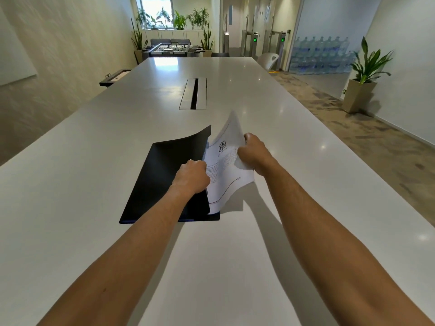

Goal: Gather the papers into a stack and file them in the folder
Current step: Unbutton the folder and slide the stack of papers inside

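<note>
A black folder (160, 175) lies on the white table (94, 208) in front of me. Its top cover is lifted along the right edge, and my left hand (191, 176) grips that edge. A stack of white printed papers (224, 170) sits tilted and curled, its left side under the raised cover. My right hand (255, 152) holds the stack's right side, thumb on top. The lower corner of the papers reaches the folder's bottom sheet; how far in they go is hidden by the cover.
A cable hatch (194, 94) is set into the table beyond the folder. A white chair (268, 61) stands at the far right side, a potted plant (362, 83) by the right wall, and a table football game (173, 49) past the far end.
</note>
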`<state>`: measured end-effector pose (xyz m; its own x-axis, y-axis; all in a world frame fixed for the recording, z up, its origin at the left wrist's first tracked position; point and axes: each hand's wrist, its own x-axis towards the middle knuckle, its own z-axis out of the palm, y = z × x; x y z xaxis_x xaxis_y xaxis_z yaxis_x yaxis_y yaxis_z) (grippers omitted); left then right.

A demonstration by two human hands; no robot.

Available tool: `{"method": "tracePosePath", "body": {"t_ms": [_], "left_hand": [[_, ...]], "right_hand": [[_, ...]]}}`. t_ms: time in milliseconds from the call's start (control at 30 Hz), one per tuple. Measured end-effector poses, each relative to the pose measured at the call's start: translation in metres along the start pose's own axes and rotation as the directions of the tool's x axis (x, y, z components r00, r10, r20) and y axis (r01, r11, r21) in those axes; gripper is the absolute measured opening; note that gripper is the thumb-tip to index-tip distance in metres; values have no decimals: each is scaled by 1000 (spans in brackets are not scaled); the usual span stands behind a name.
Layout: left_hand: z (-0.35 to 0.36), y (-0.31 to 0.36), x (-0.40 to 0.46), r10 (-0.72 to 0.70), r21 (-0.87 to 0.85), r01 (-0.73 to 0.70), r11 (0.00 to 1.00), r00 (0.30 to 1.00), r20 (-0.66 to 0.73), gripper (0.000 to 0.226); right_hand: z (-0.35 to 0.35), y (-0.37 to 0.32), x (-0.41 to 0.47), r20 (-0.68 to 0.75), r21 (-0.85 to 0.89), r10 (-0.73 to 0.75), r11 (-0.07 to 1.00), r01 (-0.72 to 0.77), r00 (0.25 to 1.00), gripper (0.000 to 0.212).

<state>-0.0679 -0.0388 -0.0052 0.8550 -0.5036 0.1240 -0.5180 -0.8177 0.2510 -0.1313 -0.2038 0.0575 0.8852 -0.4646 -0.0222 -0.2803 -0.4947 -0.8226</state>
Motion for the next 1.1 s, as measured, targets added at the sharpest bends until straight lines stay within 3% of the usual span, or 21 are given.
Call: {"method": "tracePosePath", "body": {"t_ms": [200, 367, 533, 800, 1100], "left_hand": [[-5, 0, 5, -14, 12, 15, 1000, 1000, -21, 13], [-15, 1, 13, -25, 32, 26, 999, 999, -46, 5], [-21, 7, 20, -57, 18, 57, 998, 998, -26, 15], [-28, 3, 25, -41, -16, 41, 999, 999, 0, 30], [-25, 6, 28, -71, -47, 69, 997, 997, -41, 34]], "right_hand": [[-5, 14, 9, 36, 169, 53, 984, -58, 998, 35], [-13, 4, 15, 9, 88, -4, 996, 4, 1000, 42], [7, -10, 13, 16, 56, -50, 997, 49, 999, 45], [14, -11, 26, 58, 97, -37, 995, 31, 998, 47], [74, -1, 17, 92, 102, -3, 995, -6, 996, 52]]}}
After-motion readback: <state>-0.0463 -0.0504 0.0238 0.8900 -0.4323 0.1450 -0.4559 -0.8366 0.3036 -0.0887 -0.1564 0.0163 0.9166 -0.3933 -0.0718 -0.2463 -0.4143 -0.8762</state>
